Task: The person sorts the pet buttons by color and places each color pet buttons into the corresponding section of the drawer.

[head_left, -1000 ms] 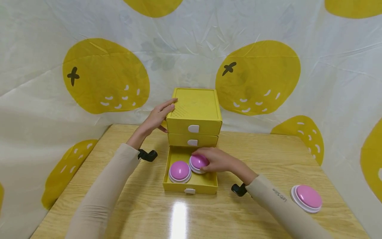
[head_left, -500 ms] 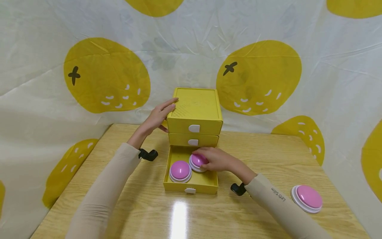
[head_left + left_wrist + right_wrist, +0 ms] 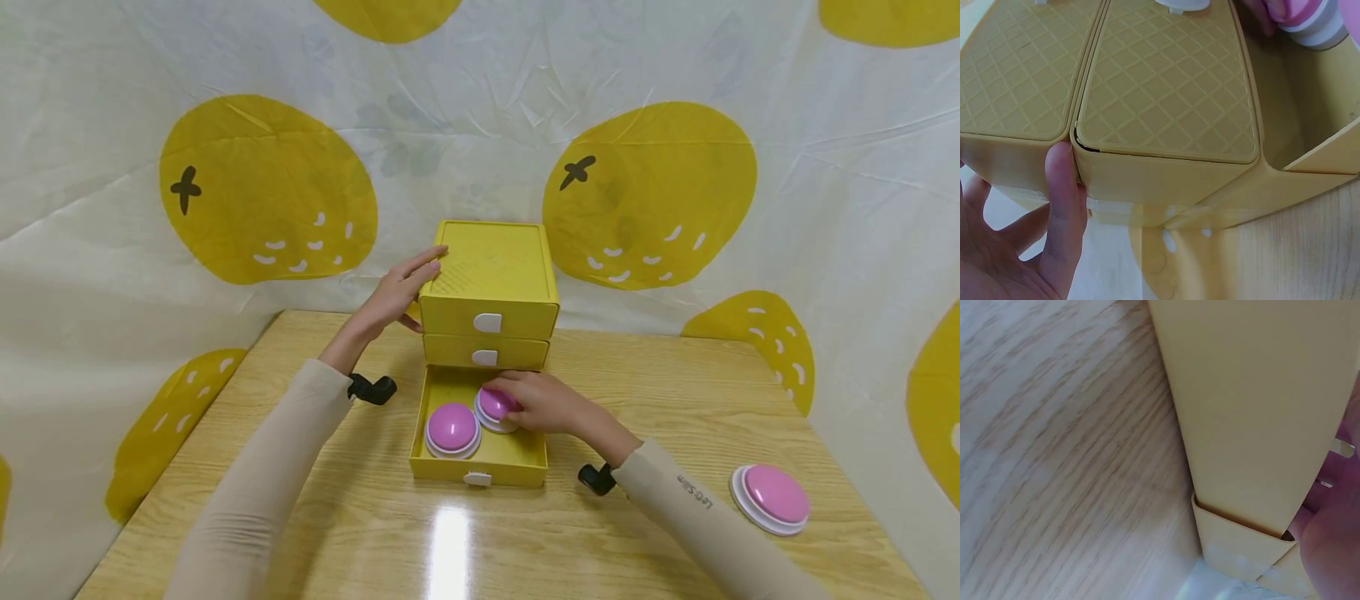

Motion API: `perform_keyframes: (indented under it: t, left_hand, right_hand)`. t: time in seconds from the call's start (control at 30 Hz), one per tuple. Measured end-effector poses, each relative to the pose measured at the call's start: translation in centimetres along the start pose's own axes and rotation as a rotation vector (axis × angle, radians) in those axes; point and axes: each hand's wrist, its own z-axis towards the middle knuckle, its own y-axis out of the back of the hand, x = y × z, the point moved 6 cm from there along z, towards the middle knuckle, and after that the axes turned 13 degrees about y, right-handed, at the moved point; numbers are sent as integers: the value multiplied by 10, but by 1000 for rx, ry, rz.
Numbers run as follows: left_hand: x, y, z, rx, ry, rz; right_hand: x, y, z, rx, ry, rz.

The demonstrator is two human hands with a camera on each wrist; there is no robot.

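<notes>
A yellow three-tier drawer box [image 3: 491, 262] stands on the table, its bottom drawer [image 3: 517, 462] pulled out. Against the left side and top edge of the box rests my left hand [image 3: 393, 293]; the left wrist view shows its thumb [image 3: 1062, 181] along the side, by the seam between tiers. My right hand [image 3: 547, 402] reaches into the bottom drawer and grips a pink dome push button [image 3: 495, 403] with a white base, its fingers curled over the rim. Beside it in the drawer sits a second pink push button [image 3: 452, 427]. The right wrist view mostly shows the drawer's outer side [image 3: 1254, 406].
A third pink push button [image 3: 777, 493] lies on the wooden table [image 3: 360, 517] at the right, near my right sleeve. Behind the table hangs a white cloth [image 3: 465, 125] with large yellow fruit prints. The two upper drawers [image 3: 450, 350] are closed.
My right hand and the push button it grips have shifted very slightly within the drawer. The left hand and the box stay where they were.
</notes>
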Motion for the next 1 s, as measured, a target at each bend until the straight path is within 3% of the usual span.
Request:
perform_keyframes:
  t: [0.4, 0.67, 1.0]
  left_hand:
    - [-1, 0, -1, -8, 1, 15]
    - [0, 1, 0, -12, 5, 7]
    - [0, -1, 0, -12, 5, 6]
  right_hand:
    - [5, 4, -6, -117, 40, -56]
    - [8, 8, -7, -253, 30, -142]
    - [5, 7, -7, -335, -6, -183]
